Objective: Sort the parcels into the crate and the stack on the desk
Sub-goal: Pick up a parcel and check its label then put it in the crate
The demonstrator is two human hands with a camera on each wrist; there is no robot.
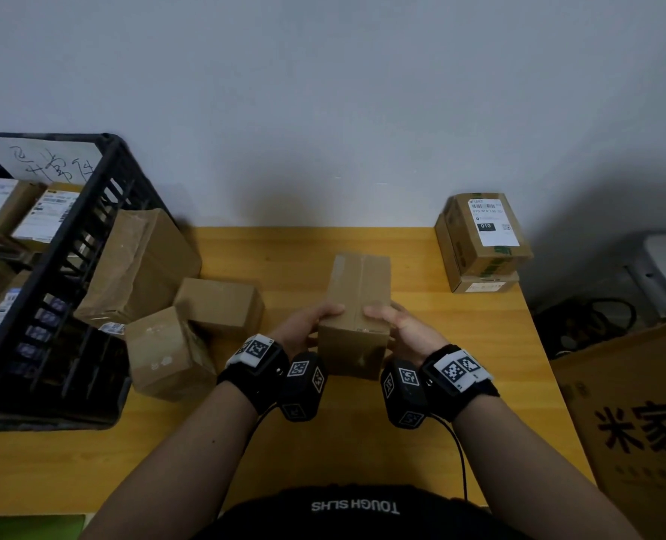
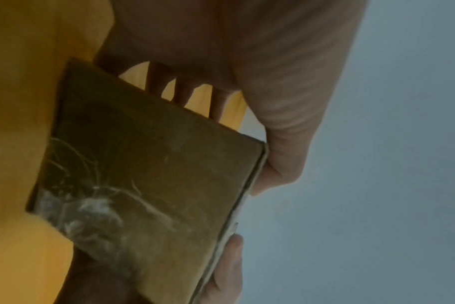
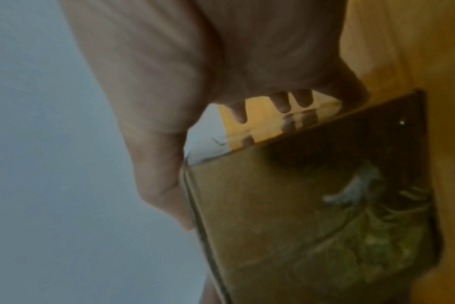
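I hold a plain brown taped parcel point(image 1: 356, 313) above the middle of the yellow desk point(image 1: 459, 344). My left hand point(image 1: 308, 325) grips its left side and my right hand point(image 1: 405, 325) grips its right side, thumbs on top. The left wrist view shows the parcel point(image 2: 148, 185) with my fingers point(image 2: 218, 102) curled under it, and the right wrist view shows the same parcel point(image 3: 312, 216) with my thumb point(image 3: 164, 185) on its edge. A black crate point(image 1: 70, 267) with several labelled parcels stands at the left. A stack point(image 1: 483, 243) of two labelled parcels sits at the desk's back right.
Three unlabelled brown parcels point(image 1: 175, 305) lie jumbled between the crate and my left hand. A large printed carton point(image 1: 635, 422) stands beside the desk's right edge, with cables and grey equipment point(image 1: 596, 317) behind it. A grey wall backs the desk.
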